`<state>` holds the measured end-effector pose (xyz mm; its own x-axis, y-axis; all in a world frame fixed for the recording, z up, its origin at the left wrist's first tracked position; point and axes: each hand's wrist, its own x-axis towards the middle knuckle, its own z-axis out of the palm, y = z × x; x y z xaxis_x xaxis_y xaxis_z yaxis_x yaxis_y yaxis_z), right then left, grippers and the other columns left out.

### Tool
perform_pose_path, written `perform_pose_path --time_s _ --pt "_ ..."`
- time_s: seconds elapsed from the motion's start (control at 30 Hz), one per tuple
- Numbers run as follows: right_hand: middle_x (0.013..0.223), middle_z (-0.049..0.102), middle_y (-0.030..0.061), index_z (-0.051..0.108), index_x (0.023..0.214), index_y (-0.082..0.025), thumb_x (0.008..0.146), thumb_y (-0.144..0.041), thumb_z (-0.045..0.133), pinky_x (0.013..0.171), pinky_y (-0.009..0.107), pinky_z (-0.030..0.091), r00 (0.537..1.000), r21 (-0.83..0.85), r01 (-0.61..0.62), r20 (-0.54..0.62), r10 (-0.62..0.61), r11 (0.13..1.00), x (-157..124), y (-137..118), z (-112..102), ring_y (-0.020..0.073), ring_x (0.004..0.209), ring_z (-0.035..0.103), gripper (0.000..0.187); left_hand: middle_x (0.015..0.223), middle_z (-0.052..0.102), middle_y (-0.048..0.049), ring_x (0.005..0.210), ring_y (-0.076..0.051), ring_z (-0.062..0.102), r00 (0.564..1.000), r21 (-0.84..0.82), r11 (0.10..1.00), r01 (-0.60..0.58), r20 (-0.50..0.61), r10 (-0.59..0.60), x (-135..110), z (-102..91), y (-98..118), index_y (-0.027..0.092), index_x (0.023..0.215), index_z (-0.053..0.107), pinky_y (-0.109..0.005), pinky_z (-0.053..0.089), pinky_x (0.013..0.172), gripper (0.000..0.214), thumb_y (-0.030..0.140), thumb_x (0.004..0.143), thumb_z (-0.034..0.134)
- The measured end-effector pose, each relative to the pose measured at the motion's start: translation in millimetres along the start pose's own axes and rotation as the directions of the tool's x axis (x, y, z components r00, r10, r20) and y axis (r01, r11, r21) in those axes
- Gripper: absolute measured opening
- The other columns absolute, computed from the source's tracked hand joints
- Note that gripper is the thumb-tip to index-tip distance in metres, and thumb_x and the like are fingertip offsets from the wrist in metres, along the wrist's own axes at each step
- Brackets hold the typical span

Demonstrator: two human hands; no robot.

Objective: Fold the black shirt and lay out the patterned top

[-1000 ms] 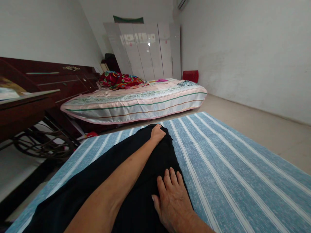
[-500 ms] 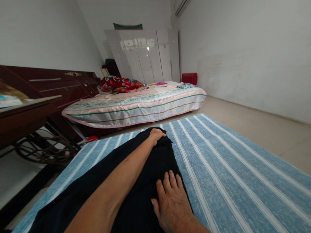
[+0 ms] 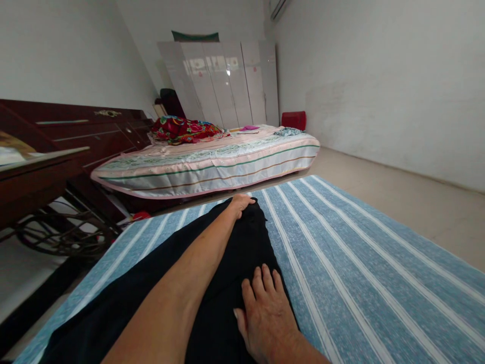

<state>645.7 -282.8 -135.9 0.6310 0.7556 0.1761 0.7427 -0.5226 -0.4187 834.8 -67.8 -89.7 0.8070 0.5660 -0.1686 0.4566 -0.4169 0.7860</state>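
A black cloth garment (image 3: 223,290), long and folded, lies on a blue-and-white striped sheet (image 3: 341,263). My left hand (image 3: 242,203) is at the garment's far end, its fingers closed on the edge; the fingertips are partly hidden. My left forearm crosses over the cloth. Nearer to me, my right hand (image 3: 268,311) rests palm down on the garment close to its right edge. Its fingers are stretched out and a little apart, and nothing is held in it.
Beyond the striped sheet stands a bed (image 3: 212,177) with a red flowered quilt (image 3: 185,130). A dark wooden table (image 3: 41,174) with a scrolled metal frame is at the left. A wardrobe (image 3: 220,83) and a red box-like object (image 3: 293,120) are farther back.
The view has shifted slightly. My left hand has moved a little along the garment's far edge, where a raised corner now lies flatter. My right hand stays flat in place.
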Motion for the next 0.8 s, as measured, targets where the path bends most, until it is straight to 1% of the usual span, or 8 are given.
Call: perform_pose_path --time_s 0.1,0.23,0.37,0.5,0.67,0.8 --pt "0.137 0.043 0.0224 0.052 0.129 -0.01 0.09 -0.044 0.041 0.106 0.055 0.023 1.0 0.0 0.006 -0.008 -0.006 1.0 0 1 2 0.0386 0.131 0.03 0.053 0.108 0.06 -0.0067 0.091 -0.018 0.06 0.997 0.043 0.997 -0.071 -0.029 0.073 6 5.1 -2 0.014 0.108 0.057 -0.037 0.052 0.077 0.027 0.032 0.087 0.056" --pt "0.138 0.042 0.0225 0.052 0.129 -0.01 0.091 -0.044 0.04 0.106 0.056 0.023 1.0 -0.007 0.009 -0.019 -0.009 1.0 0 2 3 0.0389 0.131 0.03 0.053 0.107 0.06 -0.0063 0.092 -0.019 0.06 0.988 0.108 0.983 -0.147 -0.037 0.152 11 13.9 -7 0.014 0.106 0.058 -0.037 0.052 0.078 0.027 0.032 0.087 0.056" --pt "0.138 0.042 0.0225 0.052 0.129 -0.01 0.09 -0.043 0.04 0.106 0.056 0.025 1.0 -0.009 0.001 -0.007 -0.001 1.0 0 1 0 0.0397 0.13 0.031 0.053 0.106 0.061 -0.0062 0.091 -0.018 0.06 0.977 0.161 0.964 -0.21 -0.01 0.214 12 20.0 -11 0.014 0.106 0.058 -0.037 0.052 0.077 0.027 0.032 0.087 0.057" --pt "0.137 0.042 0.0235 0.052 0.129 -0.009 0.091 -0.043 0.039 0.106 0.055 0.024 1.0 -0.009 0.006 -0.006 -0.006 1.0 0 1 0 0.0399 0.13 0.031 0.053 0.105 0.061 -0.0059 0.09 -0.018 0.061 0.96 0.224 0.934 -0.278 0.031 0.278 14 20.2 -13 0.014 0.106 0.059 -0.037 0.052 0.077 0.027 0.031 0.087 0.057" --pt "0.138 0.041 0.0247 0.051 0.13 -0.009 0.091 -0.043 0.038 0.107 0.056 0.022 1.0 -0.003 0.012 -0.015 -0.012 1.0 1 2 2 0.0399 0.131 0.029 0.053 0.106 0.062 -0.0057 0.092 -0.018 0.06 0.935 0.353 0.868 -0.349 0.062 0.35 20 18.2 -13 0.015 0.103 0.06 -0.038 0.051 0.081 0.023 0.031 0.087 0.056" --pt "0.138 0.041 0.0247 0.051 0.13 -0.009 0.091 -0.042 0.039 0.107 0.056 0.022 1.0 -0.004 0.015 -0.01 -0.015 1.0 0 2 4 0.0398 0.131 0.029 0.053 0.111 0.06 -0.0071 0.098 -0.019 0.059 0.906 0.486 0.775 -0.403 0.093 0.413 21 21.7 -13 0.016 0.107 0.059 -0.041 0.049 0.086 0.025 0.031 0.088 0.054"
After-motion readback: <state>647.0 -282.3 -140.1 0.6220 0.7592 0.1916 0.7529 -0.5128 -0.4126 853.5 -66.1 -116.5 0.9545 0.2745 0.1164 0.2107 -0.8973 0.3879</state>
